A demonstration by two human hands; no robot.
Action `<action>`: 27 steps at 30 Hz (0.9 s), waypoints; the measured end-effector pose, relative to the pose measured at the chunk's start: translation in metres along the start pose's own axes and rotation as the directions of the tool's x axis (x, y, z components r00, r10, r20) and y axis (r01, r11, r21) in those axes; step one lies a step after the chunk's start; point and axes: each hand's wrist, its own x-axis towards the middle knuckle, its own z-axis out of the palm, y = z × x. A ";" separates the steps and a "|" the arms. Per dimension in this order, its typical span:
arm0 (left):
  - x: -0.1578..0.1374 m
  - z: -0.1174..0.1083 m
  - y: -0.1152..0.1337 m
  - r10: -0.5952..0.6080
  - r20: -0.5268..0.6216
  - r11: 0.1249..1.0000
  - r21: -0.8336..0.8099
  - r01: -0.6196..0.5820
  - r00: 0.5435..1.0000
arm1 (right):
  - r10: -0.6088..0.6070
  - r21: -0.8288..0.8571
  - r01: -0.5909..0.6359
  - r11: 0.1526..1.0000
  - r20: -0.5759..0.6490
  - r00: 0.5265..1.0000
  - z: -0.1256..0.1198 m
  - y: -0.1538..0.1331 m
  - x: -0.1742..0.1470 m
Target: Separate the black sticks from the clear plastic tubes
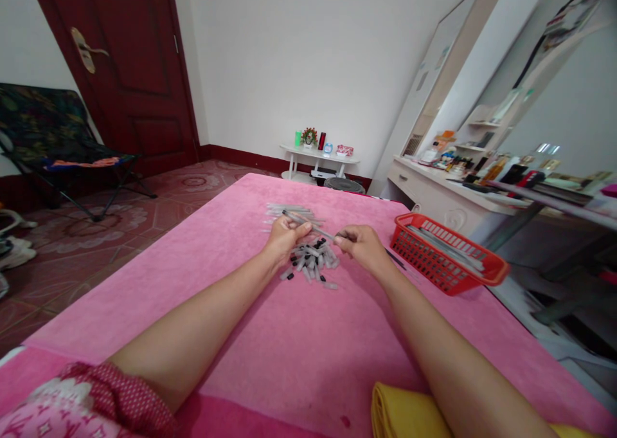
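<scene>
My left hand (289, 233) is closed round the barrel of a slim translucent pen (315, 231), its dark end pointing up and left. At the pen's other end, the fingers of my right hand (358, 243) are pinched together; whether they grip the tip or a small part there is hidden. Just below and between both hands lies a heap of pen caps (313, 260), clear with black ends. Behind my left hand, several more translucent pen barrels (289, 210) lie side by side on the pink cloth (270, 335).
Right of my right hand stands a red plastic basket (424, 256) holding long translucent pieces. Thin dark sticks (396, 258) lie beside it. A folded yellow cloth (407, 412) is near my right forearm. Farther off are a cluttered dressing table (443, 184) and a folding chair (62, 142).
</scene>
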 end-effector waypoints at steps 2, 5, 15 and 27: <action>0.000 0.001 0.001 0.006 0.027 0.999 0.051 -0.007 1.000 | -0.008 -0.040 0.012 0.999 0.080 0.997 -0.004 -0.004 -0.001; -0.001 0.004 0.002 0.029 0.028 0.994 0.108 -0.032 0.999 | -0.032 -0.261 0.049 0.964 0.071 0.997 -0.010 -0.014 -0.005; -0.007 0.014 -0.007 0.027 0.087 0.958 0.283 -0.050 0.996 | -0.094 -0.422 0.093 0.902 0.018 0.995 -0.007 -0.019 -0.007; 0.033 -0.051 -0.006 0.440 0.040 0.476 0.837 -0.271 0.897 | 0.178 -0.409 -0.609 0.679 -0.714 0.677 -0.118 0.062 -0.017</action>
